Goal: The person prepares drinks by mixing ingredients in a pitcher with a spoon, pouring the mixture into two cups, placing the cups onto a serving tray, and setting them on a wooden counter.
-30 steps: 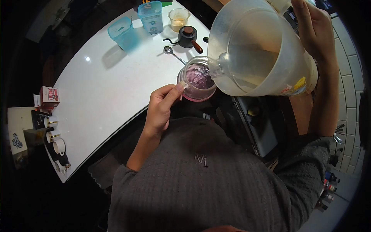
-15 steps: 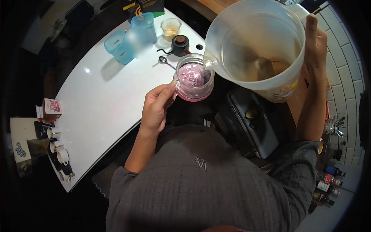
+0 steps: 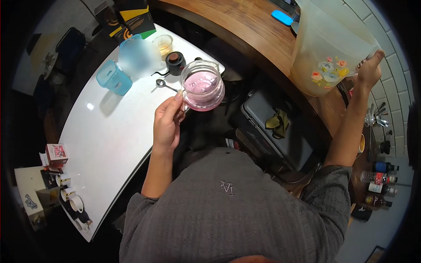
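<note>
My left hand (image 3: 167,122) grips the handle of a clear glass jug (image 3: 203,90) with pink liquid and bubbles inside, held just off the white table's edge. At the right, my right hand (image 3: 369,70) is closed round the handle of a large translucent plastic pitcher (image 3: 324,48) with printed flowers on its side. The pitcher is over the wooden counter, apart from the glass jug. A spoon (image 3: 161,83) and a small black kettle (image 3: 175,63) lie on the table near the jug, beside a cup of yellowish liquid (image 3: 163,45).
Blue plastic containers (image 3: 115,79) stand on the white table (image 3: 105,131). White cups (image 3: 76,203) and a red box (image 3: 57,154) are at the far left. A dark case (image 3: 280,131) is below the wooden counter (image 3: 245,27). Several bottles (image 3: 379,178) stand at the right.
The large pitcher has moved away from the glass jug, to the right, and tilted back more upright. The view has shifted, showing more of the wooden counter.
</note>
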Action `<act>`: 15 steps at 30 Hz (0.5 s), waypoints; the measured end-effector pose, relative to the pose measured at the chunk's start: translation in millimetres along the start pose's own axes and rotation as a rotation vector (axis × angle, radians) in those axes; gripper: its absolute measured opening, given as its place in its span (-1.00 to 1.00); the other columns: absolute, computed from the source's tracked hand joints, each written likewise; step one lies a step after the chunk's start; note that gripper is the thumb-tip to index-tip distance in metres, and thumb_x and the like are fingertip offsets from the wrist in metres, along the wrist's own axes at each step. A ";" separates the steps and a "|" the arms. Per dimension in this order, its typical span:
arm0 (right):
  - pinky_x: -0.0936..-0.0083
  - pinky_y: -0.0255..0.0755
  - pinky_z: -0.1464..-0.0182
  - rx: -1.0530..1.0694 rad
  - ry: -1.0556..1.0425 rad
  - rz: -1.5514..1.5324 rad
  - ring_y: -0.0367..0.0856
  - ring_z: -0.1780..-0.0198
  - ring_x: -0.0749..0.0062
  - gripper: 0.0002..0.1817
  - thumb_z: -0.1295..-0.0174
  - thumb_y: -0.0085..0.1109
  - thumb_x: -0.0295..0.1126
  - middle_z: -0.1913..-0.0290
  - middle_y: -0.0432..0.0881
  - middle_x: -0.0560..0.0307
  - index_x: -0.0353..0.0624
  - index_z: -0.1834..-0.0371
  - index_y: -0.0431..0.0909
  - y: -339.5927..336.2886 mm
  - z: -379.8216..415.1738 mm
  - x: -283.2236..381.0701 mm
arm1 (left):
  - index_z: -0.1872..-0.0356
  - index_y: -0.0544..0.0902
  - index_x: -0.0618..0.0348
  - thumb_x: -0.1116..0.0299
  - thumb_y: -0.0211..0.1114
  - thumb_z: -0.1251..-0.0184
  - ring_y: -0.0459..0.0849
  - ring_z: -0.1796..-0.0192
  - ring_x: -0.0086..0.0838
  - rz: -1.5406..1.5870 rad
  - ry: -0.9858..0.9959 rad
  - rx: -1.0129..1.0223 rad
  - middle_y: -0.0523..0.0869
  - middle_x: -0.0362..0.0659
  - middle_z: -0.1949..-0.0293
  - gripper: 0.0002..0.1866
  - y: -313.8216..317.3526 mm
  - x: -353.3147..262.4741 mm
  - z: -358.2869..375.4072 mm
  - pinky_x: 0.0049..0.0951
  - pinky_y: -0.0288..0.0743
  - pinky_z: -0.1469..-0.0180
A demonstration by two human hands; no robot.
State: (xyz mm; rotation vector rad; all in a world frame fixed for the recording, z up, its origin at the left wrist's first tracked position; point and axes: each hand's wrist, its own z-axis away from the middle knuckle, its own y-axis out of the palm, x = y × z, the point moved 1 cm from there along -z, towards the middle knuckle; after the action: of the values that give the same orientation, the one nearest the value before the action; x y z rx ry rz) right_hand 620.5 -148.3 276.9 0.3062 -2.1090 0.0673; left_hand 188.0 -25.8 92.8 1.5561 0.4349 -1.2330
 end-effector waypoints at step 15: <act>0.65 0.23 0.55 -0.286 0.012 -0.044 0.33 0.61 0.60 -0.40 -0.41 -0.15 0.11 0.61 0.40 0.22 -0.26 0.51 0.39 -77.5 3.2 -81.7 | 0.51 0.54 0.12 0.25 0.14 -0.44 0.23 0.53 -0.74 0.058 -0.070 0.040 0.44 -0.37 0.54 -0.71 5.6 27.2 -7.5 -0.66 0.09 0.47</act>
State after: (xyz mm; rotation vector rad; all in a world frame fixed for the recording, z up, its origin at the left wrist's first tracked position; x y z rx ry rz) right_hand 677.7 -208.1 200.5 0.1799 -2.0654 -0.2555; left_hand 206.9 -29.7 71.4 1.5434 0.3196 -1.2545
